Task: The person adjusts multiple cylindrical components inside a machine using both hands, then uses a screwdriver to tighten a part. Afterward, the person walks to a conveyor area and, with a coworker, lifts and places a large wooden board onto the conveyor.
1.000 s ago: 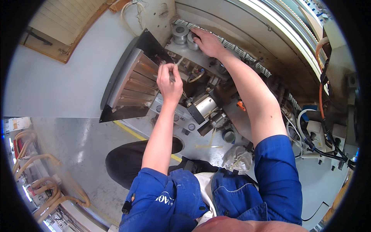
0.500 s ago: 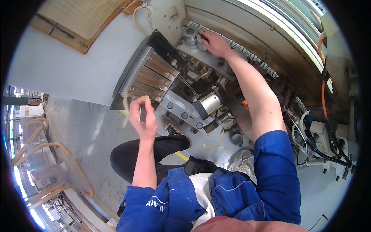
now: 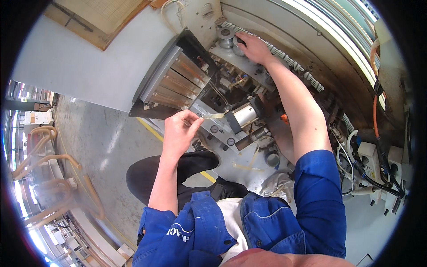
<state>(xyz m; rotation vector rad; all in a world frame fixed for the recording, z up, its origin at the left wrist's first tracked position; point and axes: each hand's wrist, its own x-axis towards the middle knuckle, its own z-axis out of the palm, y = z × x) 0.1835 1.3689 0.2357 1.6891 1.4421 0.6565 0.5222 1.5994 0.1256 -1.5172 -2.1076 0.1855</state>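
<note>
Thin strip, crowded corner

The left hand (image 3: 181, 132) has thumb and fingertips closed in a pinch on a pale strip (image 3: 215, 116), which sticks out sideways toward the shiny cylinder (image 3: 245, 115), above the round gauges (image 3: 214, 129). It looks thin and limp, so a loose pinch could let it drop among the fittings, or its free end might snag on the cylinder's dark, square-edged end block. The right hand (image 3: 255, 49) lies over a metal spool (image 3: 237, 50), fingers loosely bent; I can't tell whether it grips. If it leans there and the spool turns, the hand could slip. Beside it stands a second spool (image 3: 226, 39), smooth, grey and round; the nearby panel (image 3: 177, 79) is ribbed and brown-stained.
</note>
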